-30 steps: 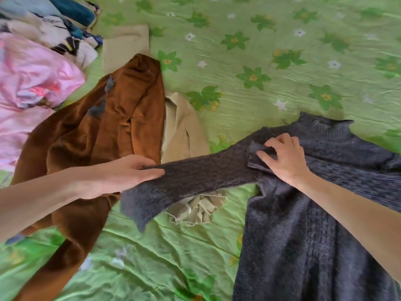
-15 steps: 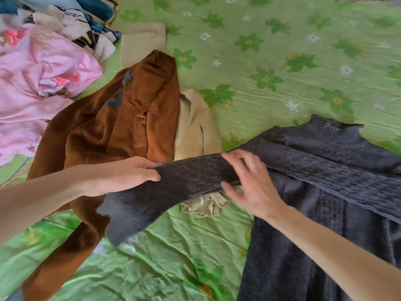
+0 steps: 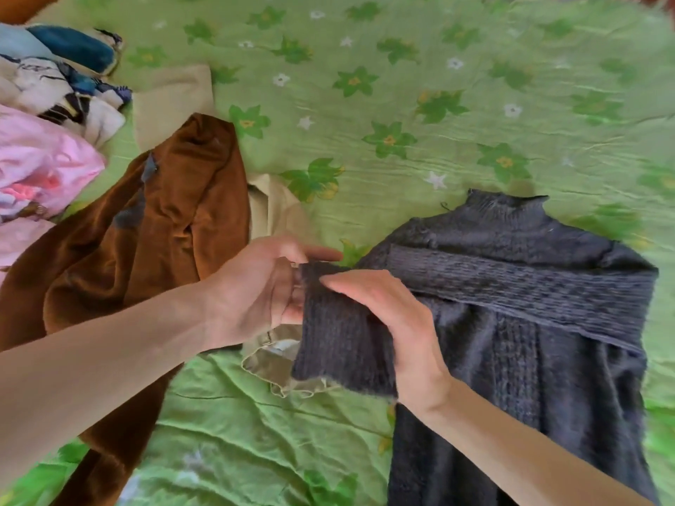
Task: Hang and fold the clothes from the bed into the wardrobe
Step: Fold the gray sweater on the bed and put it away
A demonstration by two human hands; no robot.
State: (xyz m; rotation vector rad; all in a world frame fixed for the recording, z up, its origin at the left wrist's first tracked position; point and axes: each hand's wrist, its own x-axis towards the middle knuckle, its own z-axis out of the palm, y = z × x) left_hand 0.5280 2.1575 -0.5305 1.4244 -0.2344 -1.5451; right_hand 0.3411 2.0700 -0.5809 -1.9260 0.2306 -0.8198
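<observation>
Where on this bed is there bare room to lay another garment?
Bare green floral sheet lies above the dark grey knitted sweater and right of the brown velvet garment; a smaller patch lies near the bottom edge, between those two. The left side is crowded: pink clothes, brown velvet, beige cloth.

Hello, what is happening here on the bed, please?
A person is folding a dark grey sweater spread on a green flowered bedsheet. One sleeve already lies across the chest; the left hand and right hand both hold the other sleeve, which is doubled over. A brown garment, a beige one and a pile of clothes wait on the left.
</observation>
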